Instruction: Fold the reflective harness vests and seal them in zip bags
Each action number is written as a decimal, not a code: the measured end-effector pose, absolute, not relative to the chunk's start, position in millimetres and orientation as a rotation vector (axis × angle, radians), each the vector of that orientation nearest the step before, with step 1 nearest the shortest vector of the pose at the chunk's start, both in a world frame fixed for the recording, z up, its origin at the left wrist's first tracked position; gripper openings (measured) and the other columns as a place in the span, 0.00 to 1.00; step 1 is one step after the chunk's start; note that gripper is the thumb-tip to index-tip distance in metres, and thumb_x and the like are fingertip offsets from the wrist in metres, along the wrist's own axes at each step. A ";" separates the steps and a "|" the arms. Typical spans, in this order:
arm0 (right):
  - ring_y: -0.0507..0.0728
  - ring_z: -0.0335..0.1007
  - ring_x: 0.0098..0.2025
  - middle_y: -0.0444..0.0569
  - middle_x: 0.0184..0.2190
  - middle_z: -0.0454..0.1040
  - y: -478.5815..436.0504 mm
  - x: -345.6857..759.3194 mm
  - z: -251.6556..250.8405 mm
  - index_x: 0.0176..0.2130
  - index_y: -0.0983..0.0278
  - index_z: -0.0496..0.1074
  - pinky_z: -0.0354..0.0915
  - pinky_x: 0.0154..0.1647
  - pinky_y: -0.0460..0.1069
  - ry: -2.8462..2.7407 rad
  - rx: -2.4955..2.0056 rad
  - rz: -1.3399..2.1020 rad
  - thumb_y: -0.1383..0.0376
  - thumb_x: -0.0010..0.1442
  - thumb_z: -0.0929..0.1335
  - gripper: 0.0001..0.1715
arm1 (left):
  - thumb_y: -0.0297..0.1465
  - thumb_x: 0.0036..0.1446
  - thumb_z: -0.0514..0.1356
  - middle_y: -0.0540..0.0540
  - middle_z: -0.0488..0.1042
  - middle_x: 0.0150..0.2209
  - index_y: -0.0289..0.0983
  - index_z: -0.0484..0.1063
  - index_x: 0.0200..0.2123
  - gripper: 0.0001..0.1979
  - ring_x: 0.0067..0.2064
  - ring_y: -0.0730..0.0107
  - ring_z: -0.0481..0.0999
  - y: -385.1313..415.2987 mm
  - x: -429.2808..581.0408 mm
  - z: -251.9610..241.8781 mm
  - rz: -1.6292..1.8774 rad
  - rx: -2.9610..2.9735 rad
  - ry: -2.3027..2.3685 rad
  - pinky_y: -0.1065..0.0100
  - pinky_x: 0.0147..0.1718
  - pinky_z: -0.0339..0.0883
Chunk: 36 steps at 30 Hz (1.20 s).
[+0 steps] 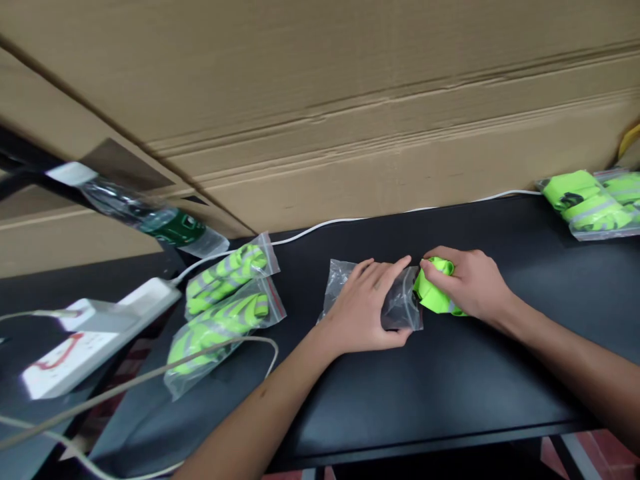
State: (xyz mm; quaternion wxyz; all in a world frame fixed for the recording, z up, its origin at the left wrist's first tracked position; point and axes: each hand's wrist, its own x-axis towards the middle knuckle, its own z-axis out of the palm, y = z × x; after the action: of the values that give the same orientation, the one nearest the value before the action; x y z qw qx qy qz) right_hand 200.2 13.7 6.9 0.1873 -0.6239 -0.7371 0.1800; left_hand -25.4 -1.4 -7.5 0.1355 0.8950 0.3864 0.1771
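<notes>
A clear zip bag (400,303) lies flat on the black table, its mouth toward the right. Over it spreads my left hand (367,300), thumb and fingers apart near the bag's opening edges. My right hand (467,280) is closed around a bundled neon-yellow reflective strap (434,290) with grey stripes. The bundle's left end is at the bag's mouth; whether it has entered cannot be made out. To the left lie two filled zip bags, an upper bag (227,277) and a lower bag (220,330), each with the same kind of neon bundle inside.
More bagged neon bundles (587,203) sit at the far right. Cardboard (350,120) stands along the table's back edge, with a white cable (330,223) before it. At left are a water bottle (150,217), a white power strip (105,333) and a loose grey cord (165,367).
</notes>
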 end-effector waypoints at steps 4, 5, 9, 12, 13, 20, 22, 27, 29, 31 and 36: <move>0.58 0.69 0.23 0.50 0.22 0.74 11.1 186.4 6.2 0.41 0.61 0.72 0.50 0.24 0.49 -2.102 -1.946 0.240 0.38 0.64 0.59 0.32 | 0.41 0.48 0.65 0.37 0.65 0.64 0.41 0.40 0.71 0.52 0.63 0.46 0.66 -5.5 -14.8 -13.1 0.561 2.557 1.261 0.45 0.66 0.50; 0.58 0.69 0.22 0.50 0.22 0.74 10.0 183.1 5.6 0.43 0.62 0.70 0.50 0.24 0.49 -2.110 -1.973 0.210 0.38 0.64 0.59 0.33 | 0.42 0.49 0.65 0.37 0.65 0.63 0.40 0.40 0.71 0.52 0.63 0.46 0.66 -6.3 -12.1 -14.2 0.566 2.550 1.289 0.44 0.66 0.50; 0.60 0.71 0.22 0.55 0.25 0.76 5.2 178.3 1.5 0.47 0.67 0.65 0.51 0.22 0.49 -2.222 -1.928 0.248 0.37 0.65 0.57 0.36 | 0.43 0.48 0.65 0.35 0.66 0.61 0.37 0.41 0.70 0.52 0.62 0.45 0.66 -9.3 -3.2 -17.4 0.555 2.540 1.328 0.43 0.65 0.50; 0.61 0.72 0.24 0.58 0.27 0.76 1.7 185.3 -0.3 0.49 0.69 0.63 0.51 0.22 0.49 -2.379 -1.746 0.358 0.40 0.68 0.55 0.35 | 0.45 0.46 0.66 0.33 0.66 0.62 0.35 0.40 0.70 0.55 0.62 0.43 0.66 -11.9 0.9 -18.5 0.512 2.530 1.349 0.40 0.65 0.47; 0.61 0.73 0.25 0.59 0.29 0.77 0.7 188.9 0.0 0.49 0.69 0.62 0.52 0.22 0.49 -2.430 -1.663 0.408 0.42 0.69 0.54 0.34 | 0.45 0.45 0.66 0.32 0.65 0.62 0.34 0.40 0.70 0.57 0.62 0.43 0.66 -12.9 1.8 -18.8 0.495 2.523 1.352 0.40 0.66 0.46; 0.63 0.77 0.34 0.60 0.37 0.78 -3.8 208.1 11.8 0.55 0.69 0.61 0.64 0.32 0.51 -2.515 -1.306 0.879 0.48 0.71 0.54 0.30 | 0.48 0.40 0.67 0.30 0.67 0.61 0.31 0.44 0.69 0.59 0.61 0.40 0.67 -18.3 5.2 -17.9 0.443 2.513 1.330 0.38 0.66 0.43; 0.63 0.77 0.35 0.60 0.39 0.78 -3.8 206.9 10.8 0.57 0.68 0.61 0.64 0.32 0.52 -2.464 -1.304 0.906 0.48 0.70 0.56 0.30 | 0.47 0.42 0.66 0.31 0.69 0.59 0.31 0.48 0.68 0.55 0.60 0.42 0.69 -19.2 6.7 -16.7 0.451 2.531 1.306 0.39 0.66 0.43; 0.60 0.73 0.26 0.56 0.31 0.77 -2.6 191.1 -5.8 0.57 0.70 0.60 0.55 0.25 0.49 -2.358 -1.519 0.580 0.44 0.66 0.59 0.35 | 0.45 0.47 0.65 0.33 0.71 0.57 0.32 0.54 0.63 0.45 0.58 0.45 0.71 -18.1 9.2 -17.2 0.499 2.540 1.319 0.42 0.66 0.46; 0.59 0.71 0.24 0.54 0.30 0.76 -2.0 184.0 -11.8 0.55 0.69 0.60 0.52 0.24 0.49 -2.322 -1.596 0.513 0.46 0.64 0.62 0.33 | 0.42 0.48 0.65 0.33 0.70 0.57 0.33 0.54 0.63 0.43 0.60 0.44 0.69 -16.6 8.8 -19.0 0.537 2.567 1.292 0.43 0.65 0.51; 0.58 0.71 0.26 0.55 0.34 0.76 -1.1 179.0 -15.2 0.53 0.67 0.59 0.52 0.24 0.48 -2.242 -1.612 0.490 0.50 0.61 0.65 0.30 | 0.41 0.49 0.65 0.32 0.69 0.57 0.32 0.53 0.63 0.42 0.60 0.44 0.68 -15.4 7.4 -20.1 0.569 2.589 1.244 0.45 0.62 0.57; 0.58 0.70 0.33 0.51 0.38 0.73 3.8 176.9 -16.9 0.43 0.61 0.58 0.59 0.28 0.49 -1.977 -1.537 0.546 0.56 0.48 0.72 0.27 | 0.44 0.46 0.68 0.31 0.65 0.60 0.33 0.51 0.64 0.48 0.61 0.42 0.66 -15.3 3.7 -16.7 0.564 2.547 1.221 0.45 0.60 0.60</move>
State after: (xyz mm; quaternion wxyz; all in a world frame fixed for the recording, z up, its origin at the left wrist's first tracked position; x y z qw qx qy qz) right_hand 176.9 3.8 -16.9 0.2854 -0.5747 -0.7394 0.2041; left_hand 3.7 -15.3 -16.7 0.1303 0.8768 0.4202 0.1942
